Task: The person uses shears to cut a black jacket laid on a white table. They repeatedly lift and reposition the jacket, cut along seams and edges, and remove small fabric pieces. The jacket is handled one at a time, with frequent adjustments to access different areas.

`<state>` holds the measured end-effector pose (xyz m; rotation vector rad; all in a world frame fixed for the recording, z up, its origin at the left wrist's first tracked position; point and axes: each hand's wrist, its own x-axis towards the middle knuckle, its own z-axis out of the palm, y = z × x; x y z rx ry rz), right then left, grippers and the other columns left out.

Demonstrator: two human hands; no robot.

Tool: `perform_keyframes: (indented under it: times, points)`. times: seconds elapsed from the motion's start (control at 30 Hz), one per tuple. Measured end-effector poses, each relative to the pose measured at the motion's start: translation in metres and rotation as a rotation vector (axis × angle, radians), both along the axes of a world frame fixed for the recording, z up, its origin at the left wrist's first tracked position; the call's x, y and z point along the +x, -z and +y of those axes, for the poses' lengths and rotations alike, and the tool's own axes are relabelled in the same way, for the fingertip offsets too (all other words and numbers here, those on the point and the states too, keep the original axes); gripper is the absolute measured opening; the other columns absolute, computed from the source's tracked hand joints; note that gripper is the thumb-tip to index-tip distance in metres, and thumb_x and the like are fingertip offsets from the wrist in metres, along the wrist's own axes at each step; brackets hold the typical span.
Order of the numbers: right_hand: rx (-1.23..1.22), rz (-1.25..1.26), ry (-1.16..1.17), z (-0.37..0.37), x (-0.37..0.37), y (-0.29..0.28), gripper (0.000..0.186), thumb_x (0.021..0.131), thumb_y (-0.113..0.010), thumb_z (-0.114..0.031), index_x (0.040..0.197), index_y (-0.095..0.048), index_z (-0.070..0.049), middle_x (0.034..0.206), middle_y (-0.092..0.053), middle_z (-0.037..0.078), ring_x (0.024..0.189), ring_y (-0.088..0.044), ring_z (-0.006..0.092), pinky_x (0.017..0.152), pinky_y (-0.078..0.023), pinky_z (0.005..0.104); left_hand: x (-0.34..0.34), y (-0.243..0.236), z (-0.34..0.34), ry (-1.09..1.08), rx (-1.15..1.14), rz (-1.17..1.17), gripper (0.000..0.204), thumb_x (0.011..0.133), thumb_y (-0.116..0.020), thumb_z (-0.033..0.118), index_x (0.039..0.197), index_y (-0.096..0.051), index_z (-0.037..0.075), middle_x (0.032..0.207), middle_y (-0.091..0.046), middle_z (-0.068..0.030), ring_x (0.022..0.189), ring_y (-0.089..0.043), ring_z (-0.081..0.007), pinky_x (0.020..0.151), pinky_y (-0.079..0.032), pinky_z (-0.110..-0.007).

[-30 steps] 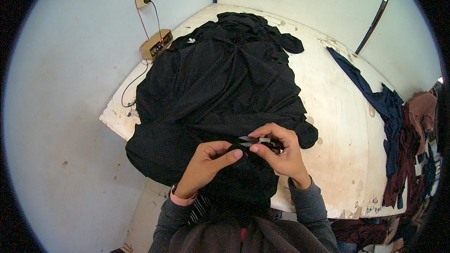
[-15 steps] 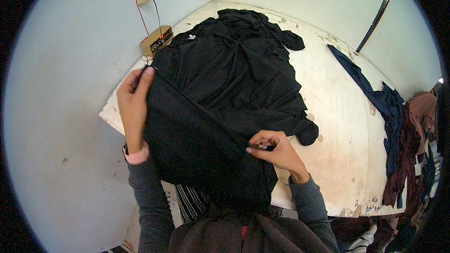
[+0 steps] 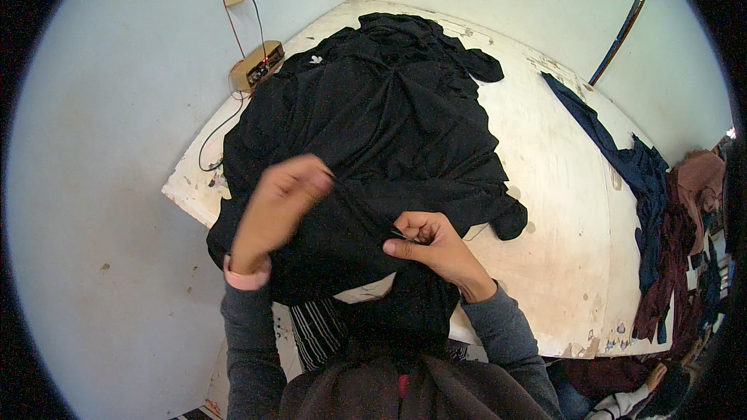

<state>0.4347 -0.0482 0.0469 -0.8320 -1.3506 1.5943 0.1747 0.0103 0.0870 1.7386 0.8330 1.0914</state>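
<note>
Left hand (blurred) and right hand pinch black cloth, near; snips at right fingers; seemingly partway: far bulk rumpled.

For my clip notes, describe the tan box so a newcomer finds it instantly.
On the worn white tabletop lies a large black cloth heap. Beside its upper-left edge, near the pale-blue wall, sits the tan box, alone in showing a red light.

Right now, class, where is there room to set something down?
Widest: the tabletop between the black fabric and navy garment. Smaller: the left corner beside the cable. Crowded: the middle, under fabric; the right edge, under garments.
</note>
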Motion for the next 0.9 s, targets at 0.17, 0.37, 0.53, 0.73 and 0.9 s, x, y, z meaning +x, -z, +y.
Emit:
perform_keyframes:
  times: [0.17, 0.37, 0.53, 0.73, 0.9]
  points:
    - [-0.019, -0.146, 0.022, 0.007, 0.002, 0.005, 0.025, 0.090, -0.078, -0.007, 0.075, -0.058, -0.012, 0.071, -0.043, -0.011, 0.065, -0.037, 0.0000, 0.060, -0.030, 0.0215, -0.055, -0.024, 0.004, -0.531, -0.223, -0.709, 0.030, 0.101, -0.067, 0.028, 0.117, -0.069, 0.002, 0.109, -0.068, -0.0026, 0.100, -0.061, -0.0125, 0.086, -0.049, -0.025]
    - [-0.023, -0.176, 0.113, 0.026, 0.026, 0.029, 0.011, 0.091, -0.078, -0.015, 0.090, -0.073, -0.006, 0.081, -0.068, -0.005, 0.073, -0.057, 0.0036, 0.070, -0.044, 0.0217, -0.120, -0.026, 0.007, -0.792, 0.178, -0.643, 0.036, 0.103, -0.063, 0.035, 0.113, -0.069, 0.001, 0.090, -0.067, -0.0012, 0.078, -0.063, -0.0116, 0.067, -0.050, -0.023]
    - [0.030, -0.216, 0.152, 0.036, 0.056, 0.036, 0.012, 0.091, -0.078, -0.016, 0.086, -0.072, -0.007, 0.079, -0.066, -0.005, 0.072, -0.055, 0.0035, 0.067, -0.042, 0.0224, -0.184, 0.003, -0.006, -0.992, 0.576, -0.194, 0.039, 0.104, -0.062, 0.028, 0.128, -0.063, -0.003, 0.101, -0.070, -0.0060, 0.087, -0.064, -0.0127, 0.079, -0.053, -0.027]
    - [-0.013, -0.207, 0.214, 0.032, 0.082, 0.026, 0.010, 0.091, -0.076, -0.014, 0.088, -0.069, -0.008, 0.074, -0.060, -0.005, 0.065, -0.049, 0.0031, 0.060, -0.036, 0.0210, -0.273, 0.046, 0.029, -1.040, 0.129, 0.280, 0.056, 0.101, -0.063, 0.027, 0.146, -0.046, -0.002, 0.122, -0.065, -0.0153, 0.107, -0.063, -0.0208, 0.092, -0.052, -0.035]
    - [0.049, -0.258, 0.190, 0.032, 0.058, 0.026, 0.015, 0.089, -0.080, -0.018, 0.091, -0.069, -0.007, 0.079, -0.062, -0.004, 0.073, -0.055, 0.0061, 0.068, -0.044, 0.0238, -0.199, 0.068, 0.016, -1.100, 0.358, 0.773, 0.072, 0.091, -0.074, 0.038, 0.150, -0.044, 0.009, 0.142, -0.054, -0.0232, 0.134, -0.051, -0.0374, 0.109, -0.041, -0.049]
